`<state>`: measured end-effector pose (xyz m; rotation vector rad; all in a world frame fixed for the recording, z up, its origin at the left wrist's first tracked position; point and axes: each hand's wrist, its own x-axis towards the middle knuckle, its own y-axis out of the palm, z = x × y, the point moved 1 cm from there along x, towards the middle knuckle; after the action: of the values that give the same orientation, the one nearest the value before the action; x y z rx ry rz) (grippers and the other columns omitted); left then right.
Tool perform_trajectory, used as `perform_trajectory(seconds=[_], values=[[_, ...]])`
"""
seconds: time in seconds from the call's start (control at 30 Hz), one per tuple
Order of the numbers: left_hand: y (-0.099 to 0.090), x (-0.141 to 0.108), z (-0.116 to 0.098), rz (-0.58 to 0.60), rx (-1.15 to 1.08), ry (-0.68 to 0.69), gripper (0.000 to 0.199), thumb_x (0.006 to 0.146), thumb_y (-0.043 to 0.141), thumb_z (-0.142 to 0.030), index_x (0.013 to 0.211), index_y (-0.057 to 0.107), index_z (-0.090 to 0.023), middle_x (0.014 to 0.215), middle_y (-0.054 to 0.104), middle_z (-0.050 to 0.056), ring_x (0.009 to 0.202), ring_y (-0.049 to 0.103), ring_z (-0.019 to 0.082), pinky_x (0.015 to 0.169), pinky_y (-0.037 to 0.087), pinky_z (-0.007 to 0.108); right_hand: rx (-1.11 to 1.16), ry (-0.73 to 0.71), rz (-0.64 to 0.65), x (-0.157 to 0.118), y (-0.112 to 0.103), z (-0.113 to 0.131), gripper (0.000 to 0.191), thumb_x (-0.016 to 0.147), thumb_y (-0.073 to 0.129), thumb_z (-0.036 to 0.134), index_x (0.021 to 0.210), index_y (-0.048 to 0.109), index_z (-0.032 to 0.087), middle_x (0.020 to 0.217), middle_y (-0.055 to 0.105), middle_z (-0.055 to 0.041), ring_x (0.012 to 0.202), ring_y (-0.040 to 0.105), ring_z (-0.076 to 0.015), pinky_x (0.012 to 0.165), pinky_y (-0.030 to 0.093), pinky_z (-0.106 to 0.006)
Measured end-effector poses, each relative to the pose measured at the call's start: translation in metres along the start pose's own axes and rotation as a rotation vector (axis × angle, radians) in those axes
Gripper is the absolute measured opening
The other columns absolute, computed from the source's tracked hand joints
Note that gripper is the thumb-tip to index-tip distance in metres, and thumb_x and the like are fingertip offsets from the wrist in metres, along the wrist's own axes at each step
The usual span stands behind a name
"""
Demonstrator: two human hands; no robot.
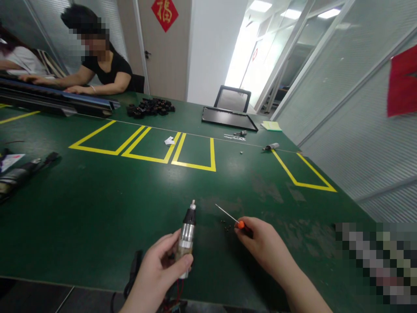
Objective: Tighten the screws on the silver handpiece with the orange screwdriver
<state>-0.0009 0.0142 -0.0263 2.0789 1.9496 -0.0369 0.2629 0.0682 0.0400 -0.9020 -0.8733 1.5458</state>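
Observation:
My left hand [164,265] is closed around an electric screwdriver [187,237], a silver cylinder with a black nose and a metal tip pointing away from me. Thin red wires [180,289] hang from its lower end. In my right hand [260,241] is a slim screwdriver [240,224] with an orange and black handle. Its thin shaft points up and left, toward the nose of the electric one but apart from it. Several tiny screws [227,228] lie on the green table just left of my right fingers.
Yellow tape [195,165] marks outlines on the green table [97,204]. Another cylindrical tool with a cable [19,176] lies at left. Farther back are a pile of black parts [151,108], a black framed panel [228,118] and small silver tools [271,147]. A person [100,65] sits across the table.

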Motion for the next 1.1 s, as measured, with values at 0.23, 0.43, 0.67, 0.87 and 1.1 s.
perform_trajectory(seconds=[0.23, 0.43, 0.67, 0.87, 1.1], values=[[0.004, -0.001, -0.015, -0.069, 0.189, 0.033, 0.05, 0.08, 0.075, -0.044, 0.123, 0.074, -0.019, 0.097, 0.069, 0.007, 0.072, 0.069, 0.022, 0.059, 0.059, 0.033, -0.014, -0.024, 0.015, 0.001, 0.01, -0.006, 0.015, 0.084, 0.057, 0.026, 0.076, 0.069, 0.022, 0.075, 0.072, -0.005, 0.07, 0.065, -0.0224, 0.063, 0.044, -0.029], [-0.007, -0.004, -0.043, -0.229, 0.835, 0.344, 0.033, 0.089, 0.062, -0.039, 0.115, 0.074, -0.023, 0.106, 0.075, 0.008, 0.098, 0.072, 0.028, 0.081, 0.057, 0.035, 0.069, -0.044, -0.026, -0.002, 0.007, -0.013, 0.02, 0.088, 0.057, 0.033, 0.086, 0.074, 0.022, 0.08, 0.076, -0.0051, 0.076, 0.069, -0.0242, 0.07, 0.051, -0.032], [-0.055, -0.007, -0.026, -0.268, 1.51, 0.378, 0.038, 0.095, 0.052, -0.038, 0.125, 0.066, -0.019, 0.107, 0.077, 0.012, 0.099, 0.071, 0.032, 0.084, 0.054, 0.044, 0.168, 0.031, -0.209, -0.021, 0.004, -0.033, 0.032, 0.091, 0.055, 0.045, 0.098, 0.075, 0.021, 0.092, 0.082, -0.0098, 0.081, 0.076, -0.0265, 0.071, 0.058, -0.033], [-0.061, -0.02, -0.013, -0.199, 1.584, 0.381, 0.044, 0.098, 0.046, -0.037, 0.135, 0.062, -0.02, 0.121, 0.073, 0.014, 0.111, 0.068, 0.033, 0.088, 0.055, 0.045, 0.253, 0.165, -0.397, -0.043, 0.011, -0.058, 0.039, 0.081, 0.064, 0.053, 0.098, 0.078, 0.021, 0.091, 0.084, -0.0091, 0.082, 0.079, -0.0283, 0.07, 0.062, -0.033], [-0.049, -0.029, -0.026, -0.128, 1.578, 0.196, 0.099, 0.07, 0.068, -0.074, 0.146, 0.053, -0.012, 0.135, 0.067, 0.023, 0.124, 0.061, 0.044, 0.097, 0.053, 0.056, 0.302, 0.187, -0.476, -0.048, 0.017, -0.066, 0.037, 0.081, 0.064, 0.052, 0.091, 0.081, 0.021, 0.08, 0.082, -0.0076, 0.067, 0.077, -0.0248, 0.061, 0.061, -0.029]])
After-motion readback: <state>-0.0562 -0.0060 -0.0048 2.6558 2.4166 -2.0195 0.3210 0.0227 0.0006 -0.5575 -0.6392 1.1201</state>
